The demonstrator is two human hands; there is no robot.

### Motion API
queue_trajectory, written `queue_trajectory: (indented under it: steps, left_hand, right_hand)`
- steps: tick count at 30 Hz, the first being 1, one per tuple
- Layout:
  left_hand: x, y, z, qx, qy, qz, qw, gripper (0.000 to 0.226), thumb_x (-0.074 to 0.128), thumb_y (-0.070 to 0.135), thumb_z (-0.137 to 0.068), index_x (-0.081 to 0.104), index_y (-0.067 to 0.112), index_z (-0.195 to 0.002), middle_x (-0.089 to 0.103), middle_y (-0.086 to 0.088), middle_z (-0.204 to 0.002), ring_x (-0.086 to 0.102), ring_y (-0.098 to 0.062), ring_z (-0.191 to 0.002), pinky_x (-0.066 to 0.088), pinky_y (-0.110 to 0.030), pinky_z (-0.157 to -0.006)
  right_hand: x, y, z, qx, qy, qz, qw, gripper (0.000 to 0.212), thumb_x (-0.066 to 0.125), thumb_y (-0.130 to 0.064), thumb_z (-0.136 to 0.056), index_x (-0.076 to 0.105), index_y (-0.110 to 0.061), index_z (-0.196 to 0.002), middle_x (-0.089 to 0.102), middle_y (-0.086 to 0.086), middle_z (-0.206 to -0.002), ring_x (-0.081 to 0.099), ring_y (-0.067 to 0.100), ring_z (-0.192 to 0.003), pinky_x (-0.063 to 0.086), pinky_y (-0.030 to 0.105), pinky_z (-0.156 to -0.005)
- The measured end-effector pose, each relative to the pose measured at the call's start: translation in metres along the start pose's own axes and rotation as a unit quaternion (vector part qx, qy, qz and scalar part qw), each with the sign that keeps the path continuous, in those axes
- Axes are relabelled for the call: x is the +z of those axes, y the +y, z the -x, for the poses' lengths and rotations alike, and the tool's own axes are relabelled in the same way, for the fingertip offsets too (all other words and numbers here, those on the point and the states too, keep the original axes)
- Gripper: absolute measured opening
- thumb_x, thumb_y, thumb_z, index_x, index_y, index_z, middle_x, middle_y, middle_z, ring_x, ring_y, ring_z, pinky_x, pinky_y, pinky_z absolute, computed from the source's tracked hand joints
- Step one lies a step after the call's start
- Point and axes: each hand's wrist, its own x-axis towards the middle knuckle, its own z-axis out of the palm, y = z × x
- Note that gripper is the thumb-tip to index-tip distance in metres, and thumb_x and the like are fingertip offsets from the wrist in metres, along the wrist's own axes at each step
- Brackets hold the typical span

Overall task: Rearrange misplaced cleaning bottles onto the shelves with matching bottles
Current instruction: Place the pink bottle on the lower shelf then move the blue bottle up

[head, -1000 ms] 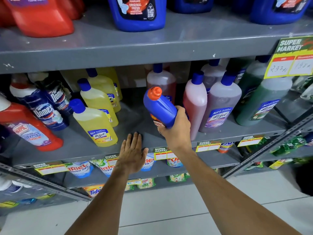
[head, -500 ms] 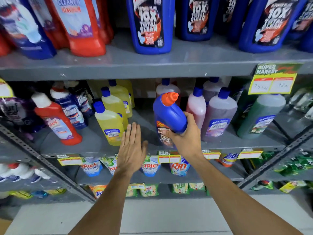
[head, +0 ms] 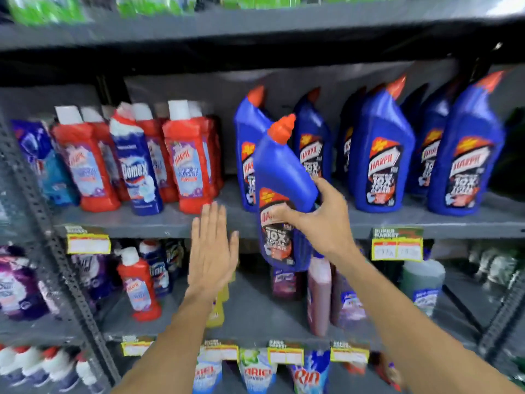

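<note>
A person lifts a misplaced blue bottle (head: 284,194) toward its matching row on the shelf (head: 426,221).

The right hand (head: 321,220) is clamped around the bottle's middle, tilted, just before the blue bottles (head: 380,155). The left hand (head: 213,248) is empty, fingers spread. Best straighten it and set it in the front gap, clear of the red bottles (head: 190,160) beside.
</note>
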Motion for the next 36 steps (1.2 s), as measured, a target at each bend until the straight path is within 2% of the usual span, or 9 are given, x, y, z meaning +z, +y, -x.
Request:
queue_trajectory:
  steps: [4, 6, 10, 13, 20, 25, 28, 31, 36]
  left_hand:
    - [-0.001, 0.028, -0.035, 0.007, -0.062, 0.032, 0.998, 0.065, 0.025, 0.043, -0.099, 0.023, 0.003, -0.151, 0.023, -0.015, -0.16, 0.014, -0.026, -0.15, 0.011, -0.044, -0.122]
    - [0.008, 0.036, -0.04, -0.035, -0.113, 0.052, 0.992, 0.065, 0.026, 0.044, -0.1, 0.025, 0.002, -0.15, 0.025, -0.016, -0.159, 0.015, -0.028, -0.149, 0.009, -0.041, -0.122]
    - [0.014, 0.034, -0.046, -0.036, -0.132, -0.001, 0.991, 0.065, 0.016, 0.049, -0.095, 0.053, 0.004, -0.125, 0.056, -0.017, -0.132, 0.045, -0.032, -0.126, 0.031, -0.044, -0.109]
    - [0.013, 0.03, -0.045, -0.018, -0.133, -0.006, 0.991, 0.061, 0.016, 0.048, -0.095, 0.056, 0.007, -0.117, 0.06, -0.014, -0.123, 0.05, -0.03, -0.118, 0.036, -0.043, -0.103]
    - [0.011, 0.031, -0.043, -0.007, -0.135, 0.001, 0.991, 0.056, 0.023, 0.045, -0.101, 0.051, 0.005, -0.128, 0.054, -0.013, -0.138, 0.042, -0.028, -0.131, 0.029, -0.041, -0.111]
    - [0.008, 0.037, -0.041, -0.012, -0.144, -0.037, 0.989, 0.062, 0.018, 0.045, -0.101, 0.048, 0.003, -0.135, 0.051, -0.014, -0.142, 0.041, -0.028, -0.134, 0.027, -0.043, -0.114]
    - [0.008, 0.036, -0.042, -0.011, -0.149, -0.045, 0.988, 0.063, 0.016, 0.046, -0.1, 0.048, 0.003, -0.135, 0.051, -0.014, -0.142, 0.041, -0.028, -0.134, 0.027, -0.043, -0.114]
    - [0.006, 0.036, -0.041, -0.01, -0.153, -0.047, 0.987, 0.063, 0.017, 0.046, -0.101, 0.047, 0.003, -0.137, 0.049, -0.015, -0.144, 0.039, -0.028, -0.136, 0.026, -0.042, -0.115]
    - [0.004, 0.037, -0.043, -0.012, -0.168, -0.05, 0.984, 0.065, 0.016, 0.046, -0.101, 0.044, 0.002, -0.139, 0.046, -0.015, -0.147, 0.037, -0.028, -0.137, 0.025, -0.043, -0.116]
  right_hand:
    - [-0.022, -0.017, -0.048, -0.021, 0.049, 0.0, 0.999, 0.063, 0.094, -0.039, -0.056, 0.066, -0.021, -0.11, 0.075, -0.003, -0.096, 0.07, 0.014, -0.085, 0.058, 0.04, -0.08]
    - [-0.031, -0.014, -0.066, -0.023, 0.063, 0.012, 0.998, 0.067, 0.093, -0.035, -0.06, 0.063, -0.019, -0.118, 0.073, -0.004, -0.101, 0.07, 0.015, -0.088, 0.057, 0.036, -0.08]
    - [-0.039, 0.009, -0.09, -0.004, 0.076, 0.039, 0.996, 0.069, 0.092, -0.035, -0.064, 0.059, -0.019, -0.122, 0.07, 0.0, -0.102, 0.066, 0.015, -0.083, 0.054, 0.032, -0.076]
    - [-0.039, 0.029, -0.102, 0.021, 0.086, 0.048, 0.995, 0.067, 0.09, -0.041, -0.064, 0.059, -0.022, -0.122, 0.071, -0.001, -0.105, 0.068, 0.02, -0.093, 0.056, 0.039, -0.082]
    - [-0.03, 0.05, -0.086, 0.051, 0.033, 0.038, 0.997, 0.085, 0.089, -0.026, -0.074, 0.039, -0.024, -0.143, 0.066, -0.008, -0.121, 0.066, 0.004, -0.106, 0.054, 0.017, -0.084]
    - [-0.024, 0.079, -0.06, 0.116, 0.009, 0.128, 0.985, 0.119, 0.099, -0.022, -0.054, 0.026, -0.022, -0.148, 0.043, 0.006, -0.137, 0.048, 0.025, -0.124, 0.046, 0.045, -0.105]
    - [-0.026, 0.078, -0.066, 0.146, -0.012, 0.13, 0.981, 0.119, 0.099, -0.022, -0.056, 0.025, -0.022, -0.149, 0.039, 0.005, -0.133, 0.046, 0.023, -0.118, 0.043, 0.04, -0.102]
    - [-0.025, 0.081, -0.065, 0.139, 0.027, 0.127, 0.982, 0.11, 0.1, -0.024, -0.052, 0.036, -0.021, -0.142, 0.055, 0.005, -0.131, 0.055, 0.026, -0.118, 0.05, 0.047, -0.102]
    - [-0.024, 0.082, -0.062, 0.14, 0.067, 0.094, 0.983, 0.093, 0.096, -0.011, -0.061, 0.042, -0.015, -0.138, 0.062, 0.006, -0.127, 0.06, 0.02, -0.109, 0.05, 0.035, -0.094]
